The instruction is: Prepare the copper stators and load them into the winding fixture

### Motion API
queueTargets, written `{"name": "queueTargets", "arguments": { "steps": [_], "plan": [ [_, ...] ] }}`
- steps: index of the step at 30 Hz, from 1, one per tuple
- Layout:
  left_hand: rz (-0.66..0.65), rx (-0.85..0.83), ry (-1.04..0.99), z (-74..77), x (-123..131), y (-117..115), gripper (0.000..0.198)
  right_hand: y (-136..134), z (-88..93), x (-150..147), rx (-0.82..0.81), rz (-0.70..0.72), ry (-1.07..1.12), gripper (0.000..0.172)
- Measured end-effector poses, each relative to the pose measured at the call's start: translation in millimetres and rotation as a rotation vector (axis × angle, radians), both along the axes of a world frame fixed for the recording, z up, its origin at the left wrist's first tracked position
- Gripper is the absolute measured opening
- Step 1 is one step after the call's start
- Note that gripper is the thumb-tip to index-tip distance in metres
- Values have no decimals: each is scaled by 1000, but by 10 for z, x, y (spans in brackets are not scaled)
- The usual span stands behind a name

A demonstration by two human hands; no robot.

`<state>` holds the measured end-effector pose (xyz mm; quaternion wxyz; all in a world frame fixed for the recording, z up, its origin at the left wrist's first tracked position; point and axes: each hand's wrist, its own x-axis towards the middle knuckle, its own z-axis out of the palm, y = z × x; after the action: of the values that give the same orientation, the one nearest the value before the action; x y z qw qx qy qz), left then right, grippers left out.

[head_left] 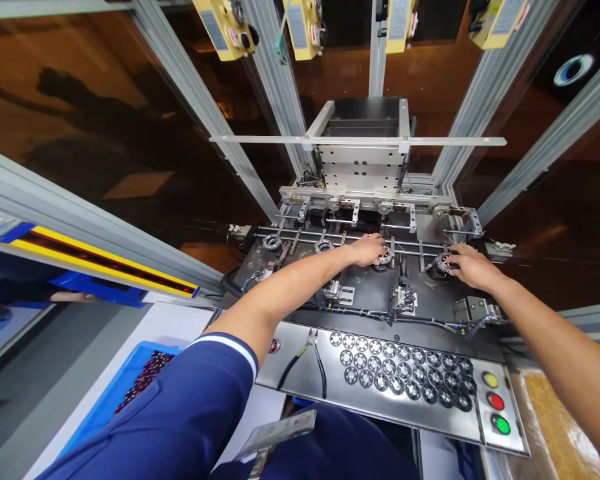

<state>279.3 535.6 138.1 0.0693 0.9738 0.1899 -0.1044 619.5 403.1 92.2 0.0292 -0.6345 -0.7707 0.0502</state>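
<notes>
My left hand reaches across to the third round fixture of the machine. Its fingers are closed on the edge of a small ring-shaped part there, partly hidden by the hand. At the far right fixture, my right hand has its thumb and fingers curled round another ring-shaped part with copper-coloured spots. To the left, a third fixture ring and a fourth fixture ring sit untouched by either hand. Two metal rods run behind the fixtures.
Several round black-and-silver parts lie in rows on the steel panel. Pliers and a red-black part lie left of them. Yellow, red and green buttons are at right. A blue tray holds small dark-red parts.
</notes>
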Motion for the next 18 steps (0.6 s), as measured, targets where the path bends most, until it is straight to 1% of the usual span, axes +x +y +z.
{"name": "queueTargets", "arguments": {
  "steps": [6, 10, 13, 18],
  "plan": [
    [27, -36, -64, 66, -5, 24, 32, 47, 17, 36, -14, 36, 16, 24],
    [63, -63, -191, 169, -34, -70, 27, 102, 29, 64, -29, 62, 9, 25],
    [78, -84, -360, 321, -122, -268, 16, 125, 26, 86, -37, 74, 0, 25],
    [61, -101, -675, 664, -412, -780, 10, 144, 23, 117, -72, 73, -26, 24]
  ]
}}
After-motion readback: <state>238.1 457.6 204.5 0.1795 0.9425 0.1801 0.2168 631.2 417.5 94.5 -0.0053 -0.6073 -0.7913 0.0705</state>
